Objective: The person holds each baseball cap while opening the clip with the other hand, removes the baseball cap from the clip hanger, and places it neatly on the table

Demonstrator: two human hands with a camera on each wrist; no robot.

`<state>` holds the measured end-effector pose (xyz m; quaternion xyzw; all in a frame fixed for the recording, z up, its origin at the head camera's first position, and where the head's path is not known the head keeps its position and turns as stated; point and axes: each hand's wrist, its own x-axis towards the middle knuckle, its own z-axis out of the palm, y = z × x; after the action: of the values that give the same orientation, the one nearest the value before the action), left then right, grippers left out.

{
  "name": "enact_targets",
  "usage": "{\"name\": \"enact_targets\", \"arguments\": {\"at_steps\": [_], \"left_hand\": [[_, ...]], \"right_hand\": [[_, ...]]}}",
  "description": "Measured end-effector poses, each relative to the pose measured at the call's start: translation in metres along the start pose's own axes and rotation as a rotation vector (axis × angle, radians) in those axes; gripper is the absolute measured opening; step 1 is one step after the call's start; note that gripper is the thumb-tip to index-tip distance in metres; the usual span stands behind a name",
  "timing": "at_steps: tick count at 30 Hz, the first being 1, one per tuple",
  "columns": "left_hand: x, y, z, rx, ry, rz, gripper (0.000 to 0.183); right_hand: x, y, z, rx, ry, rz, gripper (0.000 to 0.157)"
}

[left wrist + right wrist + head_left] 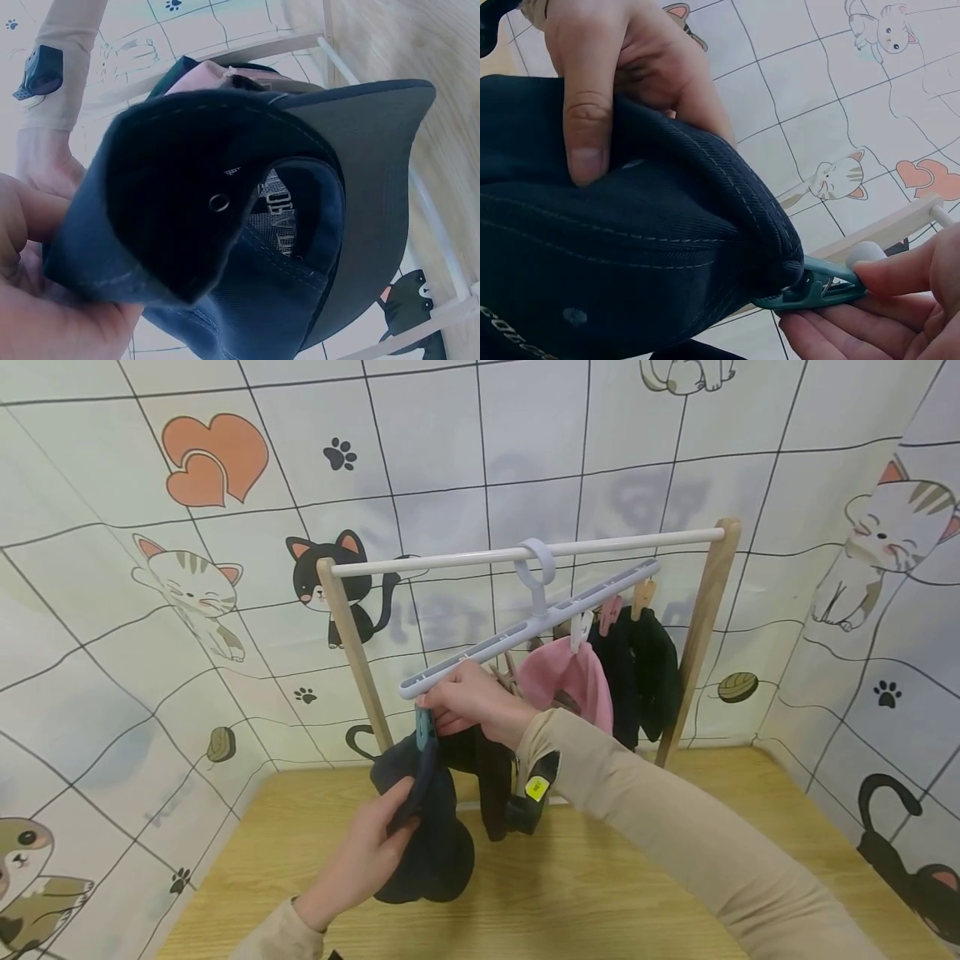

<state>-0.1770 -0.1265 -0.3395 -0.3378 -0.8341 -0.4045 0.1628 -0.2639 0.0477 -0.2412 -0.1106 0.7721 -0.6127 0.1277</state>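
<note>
A dark navy cap [431, 860] hangs at the near left end of a pale lavender hanger [491, 645]. My left hand [367, 847] pinches the cap's edge between thumb and fingers. In the left wrist view the cap's hollow inside and grey brim underside [367, 202] show. My right hand [476, 697], just under the hanger's bar, pinches the handles of a teal clothespin [817, 289]. The clothespin's jaws sit at the cap's edge in the right wrist view.
The hanger hooks over the white rod [630, 543] of a wooden-legged rack [352, 652]. Farther along it hang a pink cloth item [566, 672] and dark items [652, 672] on white, pink and orange clothespins. A wooden table lies below, before a cat-patterned wall.
</note>
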Motion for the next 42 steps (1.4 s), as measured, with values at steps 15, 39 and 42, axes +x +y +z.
{"name": "enact_targets", "arguments": {"at_steps": [15, 39, 42], "left_hand": [[-0.015, -0.009, -0.005, -0.055, -0.034, 0.000, 0.036], [-0.050, -0.039, -0.010, -0.061, 0.079, -0.136, 0.034], [-0.058, -0.044, -0.010, -0.081, 0.111, -0.175, 0.034]], "right_hand": [[0.005, 0.002, 0.005, -0.045, 0.059, -0.049, 0.018], [0.009, 0.008, 0.011, -0.128, 0.034, -0.166, 0.049], [0.009, 0.007, 0.013, -0.131, 0.044, -0.168, 0.049]]}}
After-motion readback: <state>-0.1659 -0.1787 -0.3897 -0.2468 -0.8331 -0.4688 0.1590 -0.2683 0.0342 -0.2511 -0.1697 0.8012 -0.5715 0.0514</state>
